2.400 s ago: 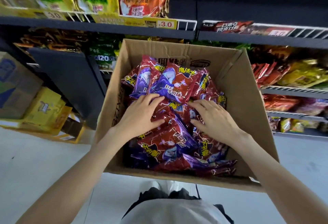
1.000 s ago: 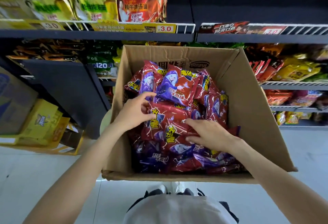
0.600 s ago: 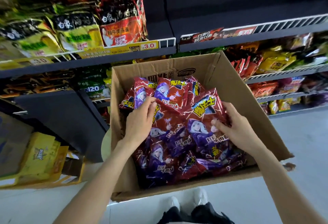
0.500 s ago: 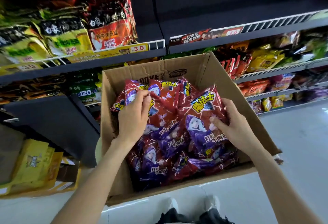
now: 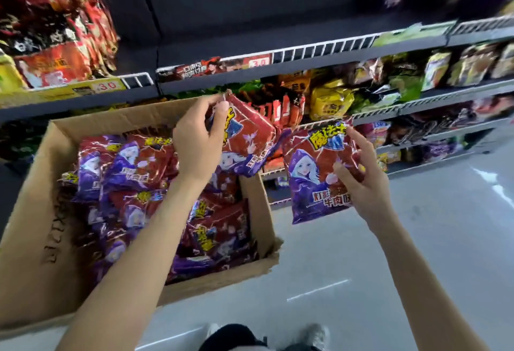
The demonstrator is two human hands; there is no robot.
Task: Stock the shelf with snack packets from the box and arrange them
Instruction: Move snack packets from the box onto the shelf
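Note:
An open cardboard box (image 5: 36,211) at the left holds several red and purple snack packets (image 5: 130,172). My left hand (image 5: 197,142) pinches the top edge of one packet (image 5: 247,139), lifted above the box's right wall. My right hand (image 5: 358,181) grips a second packet (image 5: 314,175) by its right side, held upright over the floor to the right of the box. A bare dark shelf (image 5: 278,31) with a white wire front rail lies above both hands.
Noodle packs (image 5: 52,53) fill the upper left shelf. Lower shelves (image 5: 417,100) at right carry mixed yellow, green and red packets. Grey floor (image 5: 389,281) spreads to the right and below; my shoes show at the bottom edge.
Both hands rose out of the box, each with a packet. My right hand moved right past the box wall. The view swung right and up toward the bare shelf.

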